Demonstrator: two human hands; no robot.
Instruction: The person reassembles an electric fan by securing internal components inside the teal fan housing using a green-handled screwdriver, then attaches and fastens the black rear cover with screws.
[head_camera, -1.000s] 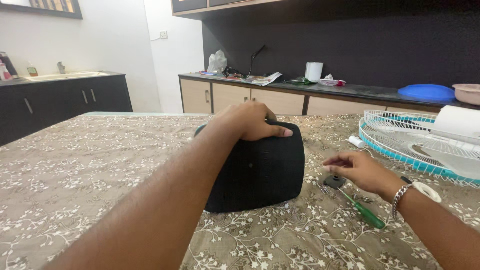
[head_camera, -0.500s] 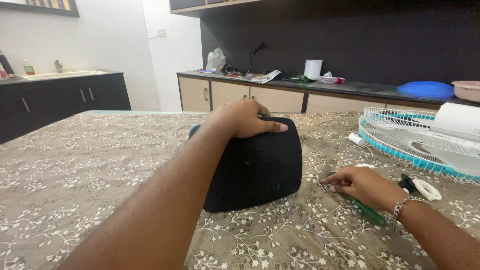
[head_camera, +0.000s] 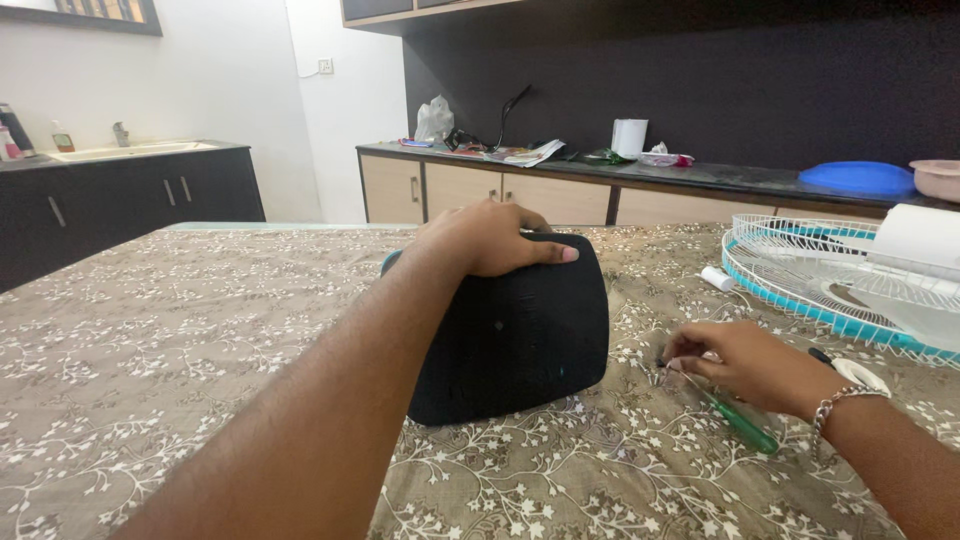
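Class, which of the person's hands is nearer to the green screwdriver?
Right. The right hand rests over the screwdriver on the table; the left hand is apart from it, on top of the black housing.

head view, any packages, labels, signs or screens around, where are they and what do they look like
white plastic bag: far counter, left end, crumpled, knotted.
bottles: by the sink at far left, small, labels too small to tell.
papers: far counter, flat, multicoloured print.
white roll: far counter, upright cylinder.
No signs or screens.
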